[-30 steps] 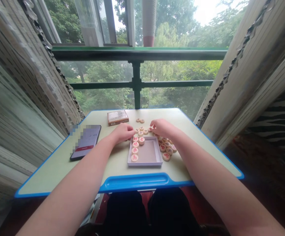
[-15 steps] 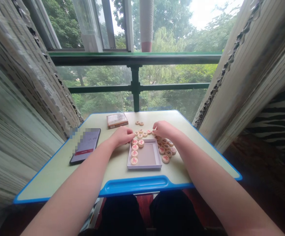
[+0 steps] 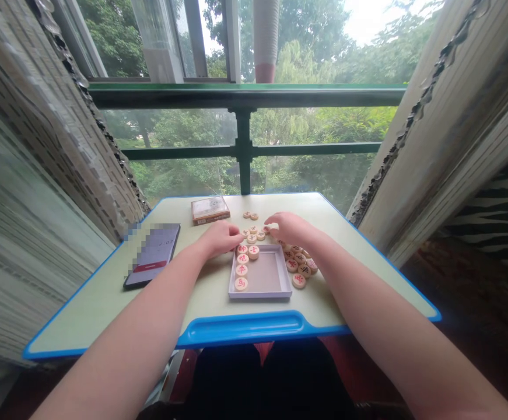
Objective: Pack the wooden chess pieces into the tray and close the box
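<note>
A white open box (image 3: 260, 294) holds several round wooden pieces with red characters, a column down its left side and one red piece (image 3: 254, 252) beside the top. My left hand (image 3: 221, 238) is at the box's upper left corner, its fingers drawn together; what is between them is hidden. My right hand (image 3: 289, 227) is beyond the upper right corner, with thumb and fingertips closed on a wooden piece (image 3: 267, 230). Several loose pieces (image 3: 260, 235) lie behind the box, between the hands. More pieces (image 3: 298, 280) are heaped right of the box, partly under my right wrist.
A phone (image 3: 155, 254) lies on the left of the table (image 3: 105, 315). A flat brown-edged box (image 3: 210, 210) and two wooden pieces (image 3: 251, 216) are at the back. A blue tray groove (image 3: 242, 328) runs along the front edge.
My right hand has moved slightly left with its fingertips at a piece, nearer my left hand. The camera view has shifted a little. The pieces inside the white box keep their places.
</note>
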The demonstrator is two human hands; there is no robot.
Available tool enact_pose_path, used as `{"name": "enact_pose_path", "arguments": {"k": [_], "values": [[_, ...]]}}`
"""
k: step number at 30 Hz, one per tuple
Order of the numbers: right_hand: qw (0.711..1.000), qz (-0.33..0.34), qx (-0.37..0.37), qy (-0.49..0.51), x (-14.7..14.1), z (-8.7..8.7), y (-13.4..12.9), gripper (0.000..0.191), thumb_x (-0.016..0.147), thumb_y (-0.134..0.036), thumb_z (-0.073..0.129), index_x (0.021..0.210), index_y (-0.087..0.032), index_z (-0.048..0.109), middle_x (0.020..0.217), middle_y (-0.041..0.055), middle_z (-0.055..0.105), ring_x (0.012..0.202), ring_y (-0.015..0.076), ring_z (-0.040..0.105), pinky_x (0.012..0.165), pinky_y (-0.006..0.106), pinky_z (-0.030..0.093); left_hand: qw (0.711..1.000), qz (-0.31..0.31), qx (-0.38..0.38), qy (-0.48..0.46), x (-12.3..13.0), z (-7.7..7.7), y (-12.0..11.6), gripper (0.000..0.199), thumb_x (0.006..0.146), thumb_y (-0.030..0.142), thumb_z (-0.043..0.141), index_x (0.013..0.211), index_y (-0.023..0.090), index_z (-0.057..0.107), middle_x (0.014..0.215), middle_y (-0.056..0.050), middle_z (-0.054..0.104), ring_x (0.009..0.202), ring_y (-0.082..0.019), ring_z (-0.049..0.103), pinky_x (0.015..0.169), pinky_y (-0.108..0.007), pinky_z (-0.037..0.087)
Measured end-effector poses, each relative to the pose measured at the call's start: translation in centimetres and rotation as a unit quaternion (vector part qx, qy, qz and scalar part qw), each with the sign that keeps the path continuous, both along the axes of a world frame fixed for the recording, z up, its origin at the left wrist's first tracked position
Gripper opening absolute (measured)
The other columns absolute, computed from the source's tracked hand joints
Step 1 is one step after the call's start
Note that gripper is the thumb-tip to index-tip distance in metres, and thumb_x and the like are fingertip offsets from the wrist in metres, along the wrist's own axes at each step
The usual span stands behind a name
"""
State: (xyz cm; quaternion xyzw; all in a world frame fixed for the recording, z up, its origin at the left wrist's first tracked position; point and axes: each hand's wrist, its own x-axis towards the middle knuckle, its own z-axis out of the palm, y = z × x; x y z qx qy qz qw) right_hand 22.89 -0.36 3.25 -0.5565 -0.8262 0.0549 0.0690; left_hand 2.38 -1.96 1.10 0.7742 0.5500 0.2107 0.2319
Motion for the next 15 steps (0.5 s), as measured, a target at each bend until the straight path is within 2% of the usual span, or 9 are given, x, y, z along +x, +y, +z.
{"name": "enact_pose_path", "arguments": {"k": [6, 11, 15], "values": [[1.0, 0.016, 0.014, 0.0, -0.22, -0.8, 0.69, 0.023, 0.075, -0.026, 0.055, 0.094, -0.025, 0.068, 0.098, 0.0033, 0.067, 0.087, 0.0189, 0.059, 0.072, 0.023, 0.042, 1.0, 0.0, -0.011, -0.004, -0.07, 0.05, 0.0, 0.02, 0.062, 0.029, 0.043, 0.052, 0.016, 0.055, 0.046, 0.002, 0.053, 0.046, -0.011, 0.046, 0.045, -0.022, 0.032], [1.0, 0.013, 0.006, 0.003, -0.24, -1.03, 0.67, 0.028, 0.076, -0.024, 0.054, 0.1, -0.025, 0.066, 0.099, 0.0024, 0.066, 0.084, 0.0174, 0.059, 0.067, 0.022, 0.042, 1.0, -0.001, -0.004, -0.003, -0.1, -0.04, 0.11, 0.02, 0.062, 0.029, 0.044, 0.051, 0.016, 0.055, 0.044, 0.002, 0.051, 0.044, -0.011, 0.045, 0.045, -0.022, 0.032], [0.998, -0.001, 0.066, 0.014, -0.45, -0.18, -0.15, 0.033, 0.077, -0.027, 0.052, 0.108, -0.022, 0.062, 0.107, 0.0062, 0.062, 0.086, 0.0181, 0.058, 0.067, 0.023, 0.041, 1.0, -0.005, -0.007, -0.009, -0.14, -0.17, 0.15, 0.021, 0.062, 0.03, 0.044, 0.051, 0.016, 0.054, 0.046, 0.002, 0.052, 0.045, -0.011, 0.046, 0.044, -0.022, 0.031]]}}
